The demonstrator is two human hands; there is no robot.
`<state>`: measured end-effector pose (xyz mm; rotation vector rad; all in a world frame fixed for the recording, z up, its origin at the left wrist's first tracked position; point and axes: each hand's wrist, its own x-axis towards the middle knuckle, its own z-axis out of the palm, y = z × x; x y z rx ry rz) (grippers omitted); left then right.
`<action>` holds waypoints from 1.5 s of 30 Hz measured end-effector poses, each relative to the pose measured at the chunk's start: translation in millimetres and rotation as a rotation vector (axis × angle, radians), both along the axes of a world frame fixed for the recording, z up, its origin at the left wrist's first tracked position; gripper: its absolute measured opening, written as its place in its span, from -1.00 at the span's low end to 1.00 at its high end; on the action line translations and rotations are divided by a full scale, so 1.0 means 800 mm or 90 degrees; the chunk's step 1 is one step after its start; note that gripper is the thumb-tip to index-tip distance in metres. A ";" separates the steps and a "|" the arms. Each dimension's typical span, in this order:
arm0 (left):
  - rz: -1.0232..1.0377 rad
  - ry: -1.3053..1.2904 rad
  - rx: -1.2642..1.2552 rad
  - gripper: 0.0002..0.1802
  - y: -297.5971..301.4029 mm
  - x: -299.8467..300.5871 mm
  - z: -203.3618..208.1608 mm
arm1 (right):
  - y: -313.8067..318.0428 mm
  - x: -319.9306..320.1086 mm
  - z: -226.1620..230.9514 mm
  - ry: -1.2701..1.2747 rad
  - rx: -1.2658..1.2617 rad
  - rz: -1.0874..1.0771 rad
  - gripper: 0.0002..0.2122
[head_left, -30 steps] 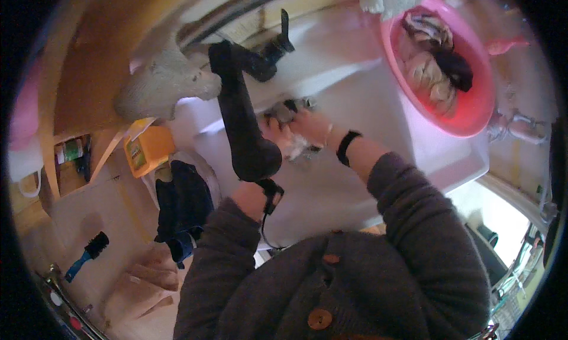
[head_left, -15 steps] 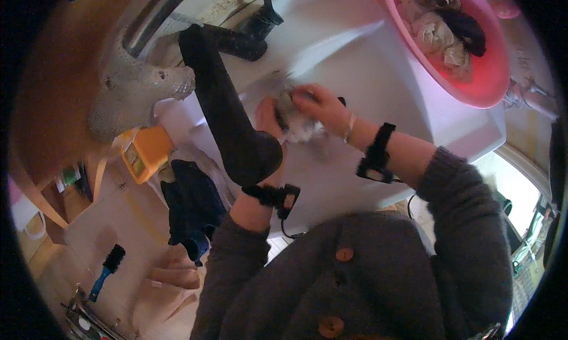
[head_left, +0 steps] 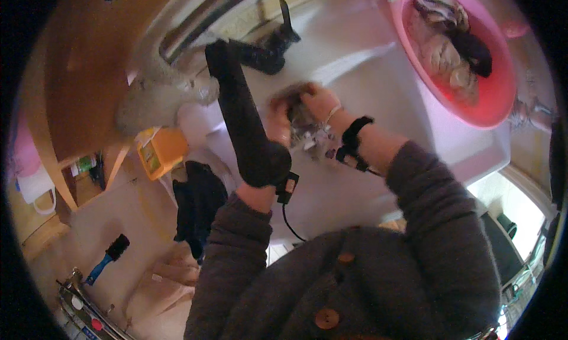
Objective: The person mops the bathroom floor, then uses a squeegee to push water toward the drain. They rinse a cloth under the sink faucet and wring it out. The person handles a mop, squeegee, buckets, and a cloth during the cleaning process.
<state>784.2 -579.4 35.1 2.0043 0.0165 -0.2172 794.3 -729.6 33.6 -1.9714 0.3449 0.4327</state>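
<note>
Over the white sink (head_left: 370,91), both my hands are close together, closed on a crumpled, wet-looking grey-white cloth (head_left: 300,126). My left hand (head_left: 277,124) grips its left side, with the forearm partly behind the black faucet (head_left: 244,112). On the cloth's upper right side, my right hand (head_left: 322,103) has its fingers curled in. Motion blurs the cloth and the fingertips, so its exact kind cannot be made out. Whitish, water-like splashes show just below the hands.
A pink basin (head_left: 408,47) holding wet clothes (head_left: 444,56) stands at the upper right. Left of the sink are a yellow-orange container (head_left: 163,154) and dark clothing (head_left: 198,201). Lower left lie a blue-handled brush (head_left: 106,258) and tan fabric (head_left: 168,284).
The view has shifted, so the surroundings sit a little lower and further right. My hands keep hold of the cloth, and my right forearm is drawn in closer to the left one.
</note>
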 end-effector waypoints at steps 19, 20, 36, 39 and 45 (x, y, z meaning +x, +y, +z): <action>-0.078 0.169 -0.124 -0.40 0.037 0.012 -0.004 | -0.079 0.004 0.040 -0.075 0.005 0.377 -0.47; -0.033 0.309 -0.163 -0.34 0.048 0.010 -0.004 | -0.080 0.001 0.046 -0.046 -0.089 0.282 -0.47; -0.310 -0.369 0.678 -0.65 0.001 -0.118 -0.026 | -0.049 -0.097 0.008 -0.518 -0.456 0.735 -0.39; -0.309 -0.332 0.625 -0.62 -0.010 -0.087 -0.029 | -0.036 -0.044 -0.025 -0.672 -0.437 0.701 -0.42; -0.200 0.048 0.167 -0.68 0.024 -0.029 0.049 | -0.034 -0.019 -0.010 -0.237 -0.160 0.534 -0.44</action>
